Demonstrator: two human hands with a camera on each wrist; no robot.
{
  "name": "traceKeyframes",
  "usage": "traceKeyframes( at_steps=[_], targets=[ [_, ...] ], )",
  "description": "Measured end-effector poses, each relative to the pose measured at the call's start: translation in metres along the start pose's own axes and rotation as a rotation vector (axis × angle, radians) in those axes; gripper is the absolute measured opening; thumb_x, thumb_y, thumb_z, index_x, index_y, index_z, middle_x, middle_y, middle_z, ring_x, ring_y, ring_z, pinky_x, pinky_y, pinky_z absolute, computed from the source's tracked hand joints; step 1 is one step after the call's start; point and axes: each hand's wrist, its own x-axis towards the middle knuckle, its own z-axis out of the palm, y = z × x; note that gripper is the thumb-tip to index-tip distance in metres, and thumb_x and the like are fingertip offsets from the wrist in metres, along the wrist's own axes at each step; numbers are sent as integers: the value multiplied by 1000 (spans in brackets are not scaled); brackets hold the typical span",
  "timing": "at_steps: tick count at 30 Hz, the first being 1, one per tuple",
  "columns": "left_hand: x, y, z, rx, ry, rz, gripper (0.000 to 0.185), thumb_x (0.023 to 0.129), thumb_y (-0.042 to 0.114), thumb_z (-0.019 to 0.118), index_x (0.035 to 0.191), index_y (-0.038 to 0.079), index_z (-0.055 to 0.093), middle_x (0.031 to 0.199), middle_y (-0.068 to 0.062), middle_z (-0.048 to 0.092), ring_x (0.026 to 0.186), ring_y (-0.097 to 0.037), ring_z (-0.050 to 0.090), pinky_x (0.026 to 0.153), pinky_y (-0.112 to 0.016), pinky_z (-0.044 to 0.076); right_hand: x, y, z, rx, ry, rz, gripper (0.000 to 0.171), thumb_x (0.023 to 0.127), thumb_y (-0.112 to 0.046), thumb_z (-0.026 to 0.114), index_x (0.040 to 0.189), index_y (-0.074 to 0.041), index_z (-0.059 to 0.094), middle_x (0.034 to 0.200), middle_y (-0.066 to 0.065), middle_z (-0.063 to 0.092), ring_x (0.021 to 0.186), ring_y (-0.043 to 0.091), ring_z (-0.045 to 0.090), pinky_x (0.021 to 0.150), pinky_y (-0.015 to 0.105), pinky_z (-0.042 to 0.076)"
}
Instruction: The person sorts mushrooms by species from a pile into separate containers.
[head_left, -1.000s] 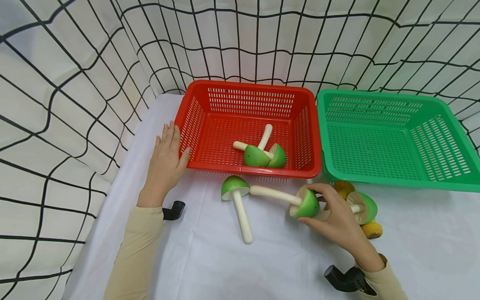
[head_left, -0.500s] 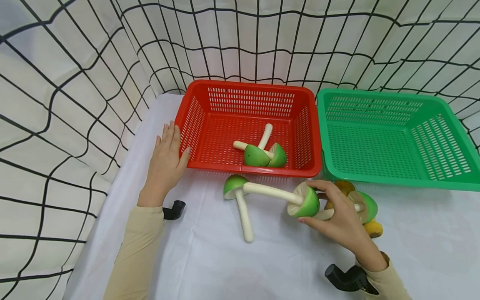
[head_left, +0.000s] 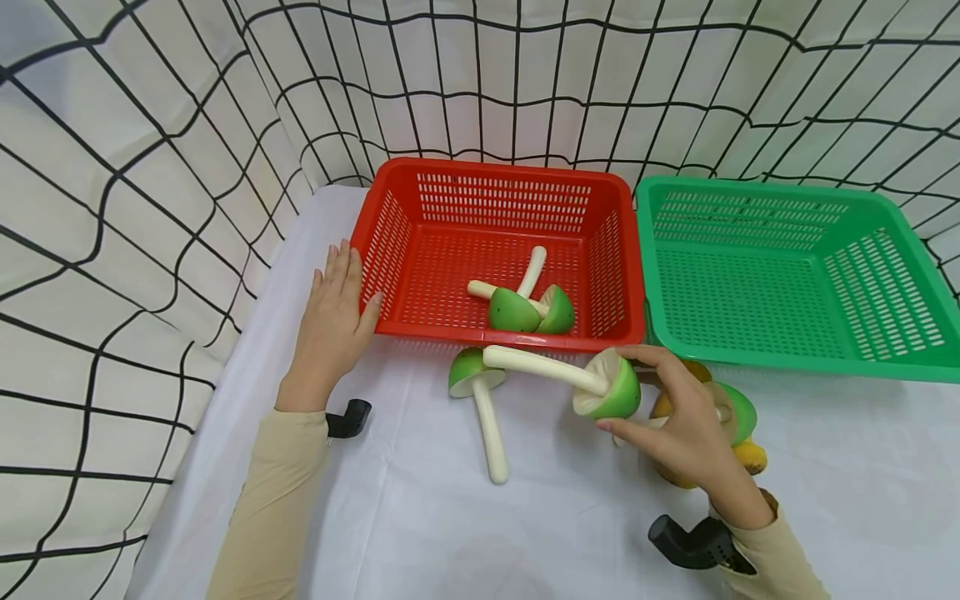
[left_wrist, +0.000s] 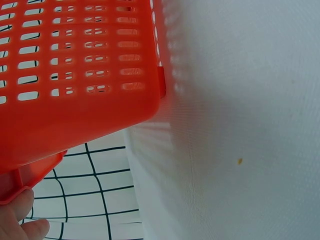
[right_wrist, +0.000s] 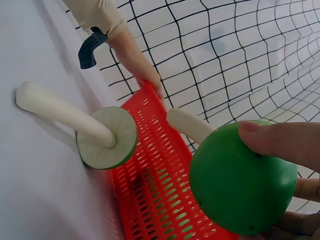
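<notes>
My right hand (head_left: 678, 417) grips a toy mushroom by its green cap (right_wrist: 242, 177), lifted just off the cloth, its pale stem (head_left: 525, 362) pointing left. My left hand (head_left: 332, 321) rests with straight fingers along the left rim of a red basket (head_left: 450, 333). Two green-capped mushrooms lie in that basket, one cap (head_left: 512, 311) in front of the other (head_left: 557, 310). Another mushroom (head_left: 490, 429) lies on the cloth before the basket, cap toward it. Behind my right hand lie a further green-capped mushroom (head_left: 741, 412) and yellow-brown pieces (head_left: 750, 457), partly hidden.
A green basket (head_left: 795, 362) stands right beside the red one, with nothing visible inside. Black netting (head_left: 513, 104) over white cloth rises behind and at the left. A white cloth (head_left: 570, 533) covers the table. Each wrist carries a black camera mount (head_left: 350, 418).
My right hand has raised the mushroom and brought it slightly away from me, toward the red basket, its stem swinging up and left. The left hand stays in place on the rim.
</notes>
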Motion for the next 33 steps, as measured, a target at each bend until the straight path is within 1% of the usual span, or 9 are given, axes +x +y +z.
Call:
traceKeyframes(
  at_steps=[2,5,9,11,14,17,22,28,33],
  targets=[
    [0,0,0,-1,0,1,63,98,24,42,144,-12,19,154,-23,12,143,-31,3,112,-52,7,3,0,-1,7,2,-11,74,64,-17,88,124,5,52,116,16,58,106,12,54,89,17,41],
    [0,0,0,-2,4,4,63,98,24,42,144,-12,20,154,-23,12,143,-31,4,112,-53,7,7,0,-1,24,9,-29,72,73,-36,80,124,5,52,116,16,59,106,13,54,91,20,41],
    [0,0,0,0,4,3,62,98,24,41,144,-13,20,154,-24,12,143,-31,3,112,-53,7,13,-2,-1,23,18,-42,71,76,-42,76,123,5,52,116,16,60,105,15,56,91,23,42],
    [1,0,1,0,1,2,62,98,25,41,144,-13,20,154,-23,12,143,-31,3,112,-52,7,15,-3,-2,9,17,-26,71,73,-38,80,123,5,53,116,14,61,104,13,56,91,24,42],
    [1,0,1,0,-2,1,62,98,25,41,144,-12,20,154,-23,12,143,-30,3,112,-53,7,18,-3,-2,10,19,12,70,66,-16,87,124,3,53,116,13,61,104,13,56,91,23,42],
    [0,-1,1,2,1,0,62,98,25,41,144,-12,20,154,-23,12,143,-30,3,112,-53,7,21,-2,-1,33,33,49,77,55,7,87,124,2,53,117,12,61,104,13,56,90,21,43],
    [0,-2,1,4,0,-5,63,98,25,41,144,-12,20,154,-23,12,143,-30,3,112,-53,8,25,1,1,65,57,69,79,53,12,86,124,3,53,116,14,60,105,14,55,90,19,42],
    [0,-2,2,3,7,1,63,98,25,42,144,-12,20,153,-24,14,143,-31,4,112,-53,8,28,2,1,59,64,87,78,54,12,85,124,3,52,117,13,60,105,12,54,90,19,42],
    [0,-2,2,-5,13,6,62,98,24,42,144,-12,20,153,-24,14,143,-31,4,112,-53,8,31,0,2,52,60,90,78,55,11,86,125,2,52,118,12,59,103,12,54,88,18,44]
  ],
)
